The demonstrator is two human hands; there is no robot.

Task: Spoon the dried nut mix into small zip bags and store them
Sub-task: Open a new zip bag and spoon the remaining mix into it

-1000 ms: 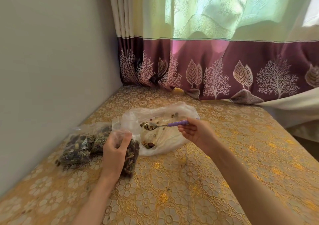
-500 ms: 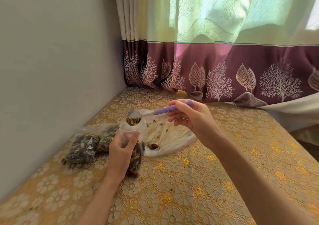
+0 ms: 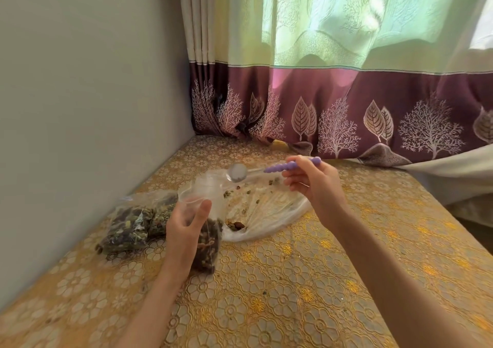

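While propped upright on the gold floral-patterned tablecloth (image 3: 280, 289), small clear zip bag (image 3: 206, 227) gripped by left hand (image 3: 184, 230), fingers and thumb curled round its upper half, mouth held open just under the spoon's bowl. Lower part of that bag packed with dark dried nut mix (image 3: 208, 243). Right hand (image 3: 312, 182) raised above the table, fingers pinched tight on the purple beaded handle of a metal spoon (image 3: 266, 170); bowl of the spoon tilted toward the open bag mouth, shiny and seemingly bare of mix, though blur leaves that uncertain. Behind and right of the small bag, large crumpled clear plastic bag (image 3: 269, 211) lying flat and spread on the cloth, touching or just beside the small bag, with only scattered nuts and crumbs inside and a small clump near its front edge. Left of the left hand, close to the grey wall (image 3: 80, 107), two filled clear zip bags (image 3: 138, 222) lying side by side, touching one another, dark mix showing through. At the far end of the table, green and maroon curtain (image 3: 333, 102) printed with white trees and leaves, hem resting on the cloth.
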